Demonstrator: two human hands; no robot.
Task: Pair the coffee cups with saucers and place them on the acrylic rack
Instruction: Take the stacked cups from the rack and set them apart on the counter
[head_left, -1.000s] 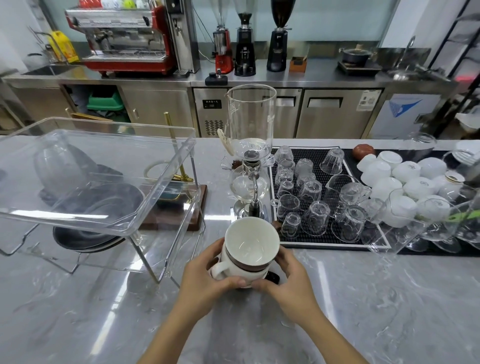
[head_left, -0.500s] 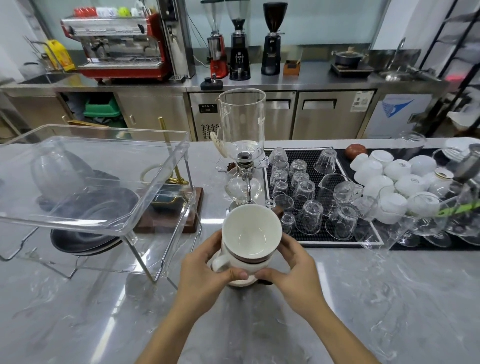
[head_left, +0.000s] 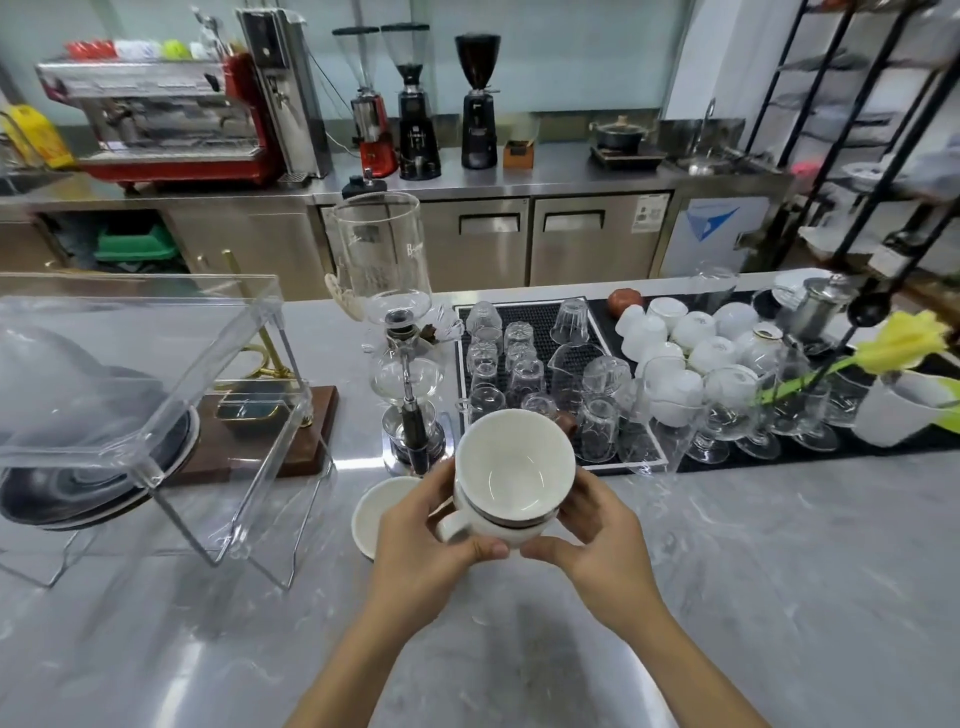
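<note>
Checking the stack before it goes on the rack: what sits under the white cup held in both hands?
Under the white cup a dark band shows, then a second white cup with a handle. The left hand and right hand cover the bottom, so a saucer there cannot be seen.

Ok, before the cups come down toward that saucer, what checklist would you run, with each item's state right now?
1. Both hands on the load: ok. The left hand and right hand hold the white cups.
2. Cups separated: not ok. One cup sits nested in another, a dark band between them.
3. Saucer free to receive: ok. The white saucer lies bare on the marble counter.
4. Path clear: cannot tell. The siphon brewer stands just behind the saucer.
5. Acrylic rack has room: cannot tell. Its top tray looks bare, but glare blurs it.
</note>
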